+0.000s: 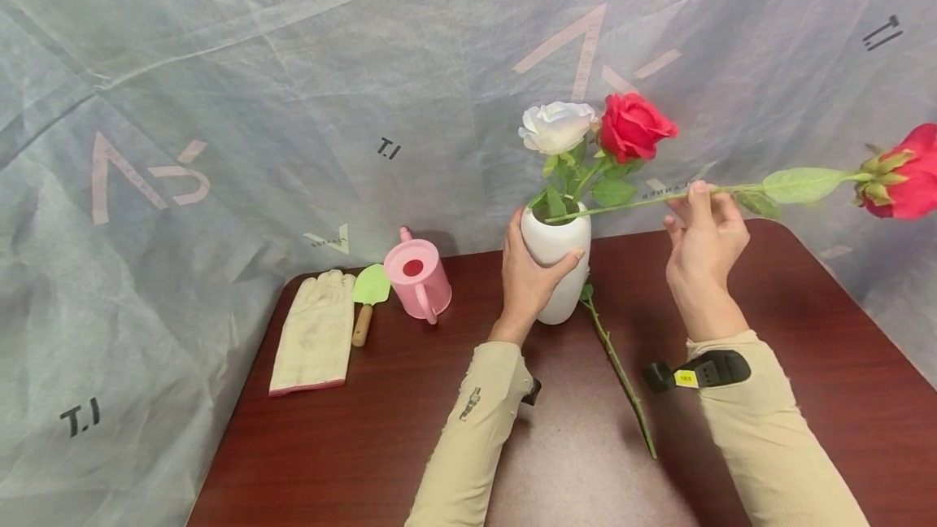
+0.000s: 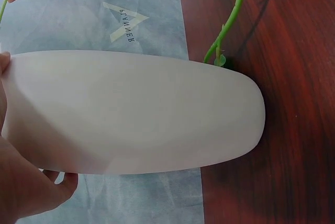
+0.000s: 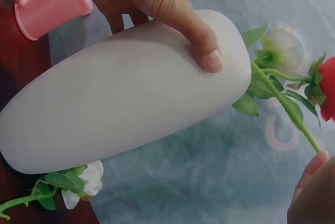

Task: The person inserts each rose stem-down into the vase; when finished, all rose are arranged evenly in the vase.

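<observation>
The left hand (image 1: pixel 529 287) grips a white vase (image 1: pixel 562 291) on the counter (image 1: pixel 351 446); the right hand (image 1: pixel 704 254) pinches a red rose (image 1: pixel 908 173) by its stem (image 1: pixel 633 203), tip at the vase's mouth. Insertion seems in hand, likely calling for tilting the stem upright.

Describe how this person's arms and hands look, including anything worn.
The left hand and right hand are gloveless. Long beige sleeves reach the wrists; the left one has a small dark marking. A black device with a yellow label sits at the right wrist; a black piece shows at the left.
</observation>
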A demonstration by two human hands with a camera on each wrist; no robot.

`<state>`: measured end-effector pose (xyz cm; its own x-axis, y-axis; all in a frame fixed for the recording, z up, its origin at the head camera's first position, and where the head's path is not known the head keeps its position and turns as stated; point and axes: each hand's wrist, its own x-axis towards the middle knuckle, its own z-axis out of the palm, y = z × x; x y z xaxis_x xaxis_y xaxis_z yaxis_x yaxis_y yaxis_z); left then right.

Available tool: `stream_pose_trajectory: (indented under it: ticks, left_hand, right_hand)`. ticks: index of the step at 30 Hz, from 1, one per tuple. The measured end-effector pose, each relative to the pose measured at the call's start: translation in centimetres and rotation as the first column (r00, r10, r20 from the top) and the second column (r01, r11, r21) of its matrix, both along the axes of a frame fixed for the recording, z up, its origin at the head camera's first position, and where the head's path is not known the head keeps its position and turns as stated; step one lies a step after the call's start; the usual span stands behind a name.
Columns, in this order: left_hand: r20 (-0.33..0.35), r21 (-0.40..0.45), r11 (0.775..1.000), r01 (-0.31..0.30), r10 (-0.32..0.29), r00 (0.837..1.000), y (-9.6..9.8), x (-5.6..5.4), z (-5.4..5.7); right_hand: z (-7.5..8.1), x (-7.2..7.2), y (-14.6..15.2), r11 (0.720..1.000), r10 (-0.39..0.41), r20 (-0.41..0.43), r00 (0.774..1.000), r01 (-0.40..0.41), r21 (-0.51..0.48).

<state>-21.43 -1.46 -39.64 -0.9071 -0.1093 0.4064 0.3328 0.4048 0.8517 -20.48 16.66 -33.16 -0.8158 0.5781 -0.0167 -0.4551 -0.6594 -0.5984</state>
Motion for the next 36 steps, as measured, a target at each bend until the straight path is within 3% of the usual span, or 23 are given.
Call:
stream_pose_trajectory:
  ticks: [4, 13, 20, 25, 27, 29, 34, 36]
  left_hand:
    - [0.002, -0.003, 1.000, 0.007, -0.007, 1.000, 0.0, 0.0, 0.0]
    - [-0.007, -0.003, 1.000, 0.020, -0.020, 1.000, -0.1, 0.0, -0.1]
    - [-0.002, -0.002, 1.000, 0.025, -0.025, 1.000, -0.1, 0.1, -0.1]
    - [-0.001, -0.007, 1.000, 0.022, -0.022, 1.000, 0.0, 0.1, 0.0]
    - [-0.003, -0.010, 1.000, 0.019, -0.019, 1.000, 0.0, 0.0, 0.0]
    - [0.003, -0.011, 1.000, 0.015, -0.015, 1.000, 0.0, 0.1, 0.0]
    - [0.012, -0.009, 1.000, 0.014, -0.013, 1.000, 0.0, 0.1, 0.0]
    - [0.009, -0.010, 1.000, 0.015, -0.015, 1.000, 0.0, 0.1, 0.0]
  right_hand:
    - [0.3, -0.1, -0.5, 0.994, -0.066, -0.012, 0.998, 0.067, 0.087]
    - [0.6, -0.3, -1.7, 0.946, -0.160, -0.102, 0.982, 0.182, 0.268]
    - [0.9, -0.4, -2.7, 0.923, -0.132, -0.188, 0.973, 0.190, 0.335]
    - [1.1, -0.3, -3.6, 0.886, -0.089, -0.217, 0.972, 0.177, 0.429]
    - [1.1, -0.2, -3.9, 0.859, -0.074, -0.205, 0.976, 0.167, 0.484]
    - [0.9, -0.1, -4.3, 0.806, -0.079, -0.178, 0.981, 0.168, 0.568]
    - [0.3, -0.3, -4.9, 0.603, -0.131, -0.099, 0.986, 0.159, 0.782]
    - [0.0, -0.4, -5.1, 0.541, -0.118, -0.084, 0.989, 0.135, 0.830]
